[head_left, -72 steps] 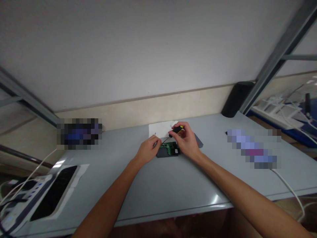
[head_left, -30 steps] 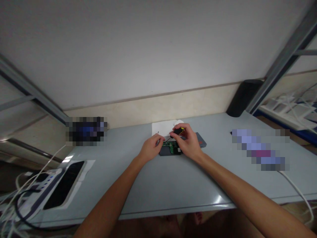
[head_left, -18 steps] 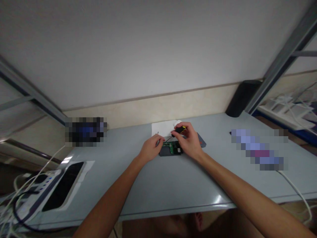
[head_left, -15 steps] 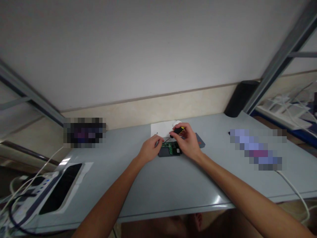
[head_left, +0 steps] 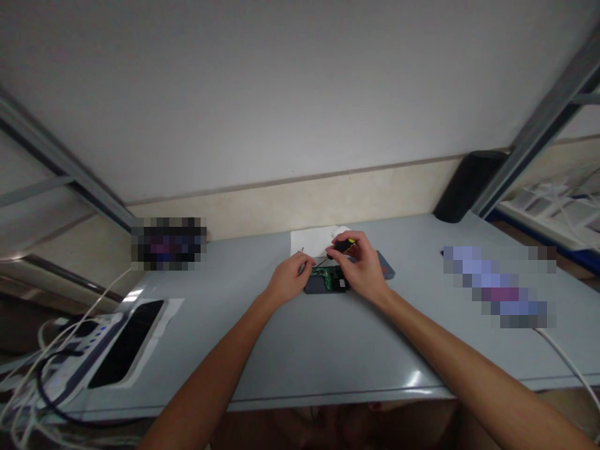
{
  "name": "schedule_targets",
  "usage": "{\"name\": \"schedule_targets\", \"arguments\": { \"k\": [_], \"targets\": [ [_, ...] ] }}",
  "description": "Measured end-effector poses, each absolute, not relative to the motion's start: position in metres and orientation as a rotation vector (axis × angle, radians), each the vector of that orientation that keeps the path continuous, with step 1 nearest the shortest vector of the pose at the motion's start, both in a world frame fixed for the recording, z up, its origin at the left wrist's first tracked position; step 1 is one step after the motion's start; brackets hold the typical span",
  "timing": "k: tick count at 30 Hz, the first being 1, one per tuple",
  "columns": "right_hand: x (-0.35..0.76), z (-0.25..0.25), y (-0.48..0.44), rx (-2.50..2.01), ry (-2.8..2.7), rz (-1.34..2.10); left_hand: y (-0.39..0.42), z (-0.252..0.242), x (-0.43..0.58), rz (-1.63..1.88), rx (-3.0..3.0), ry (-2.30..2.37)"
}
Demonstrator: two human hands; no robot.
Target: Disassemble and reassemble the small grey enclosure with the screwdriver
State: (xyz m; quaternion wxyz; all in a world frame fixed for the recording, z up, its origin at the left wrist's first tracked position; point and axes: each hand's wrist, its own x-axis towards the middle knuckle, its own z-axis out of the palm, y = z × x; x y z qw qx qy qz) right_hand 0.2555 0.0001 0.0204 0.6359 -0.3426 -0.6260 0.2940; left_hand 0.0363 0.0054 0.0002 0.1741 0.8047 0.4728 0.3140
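Observation:
A dark, opened device case with a green circuit board (head_left: 321,273) lies on the grey table, between my hands. My right hand (head_left: 363,265) is closed around a black and yellow screwdriver (head_left: 340,248), whose thin shaft slants down and left to the board. At the board's left end, my left hand (head_left: 290,276) rests with its fingers bent together against the device, near the screwdriver's tip. What exactly its fingertips grip is too small to see. Behind the hands lies a white sheet of paper (head_left: 309,240) with a few tiny dark bits on it.
A grey box-like piece (head_left: 387,267) lies right of my right hand. On the left are a dark phone-like slab (head_left: 129,344) and a white power strip (head_left: 89,356) with tangled cables. A black cylinder (head_left: 464,187) stands at the back right. A white cable (head_left: 560,356) runs off the right side.
The whole view has shifted slightly, so the scene sits a little farther right. Both hands keep nearly the same pose, and the screwdriver stays at the board.

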Motion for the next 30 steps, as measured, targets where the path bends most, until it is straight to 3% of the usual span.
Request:
{"name": "schedule_targets", "arguments": {
  "k": [30],
  "targets": [
    [0.2563, 0.0128, 0.0039, -0.792, -1.445, 0.645, 0.0046, 0.0019, 0.0361, 0.879, 2.308, 1.338]
  ]
}}
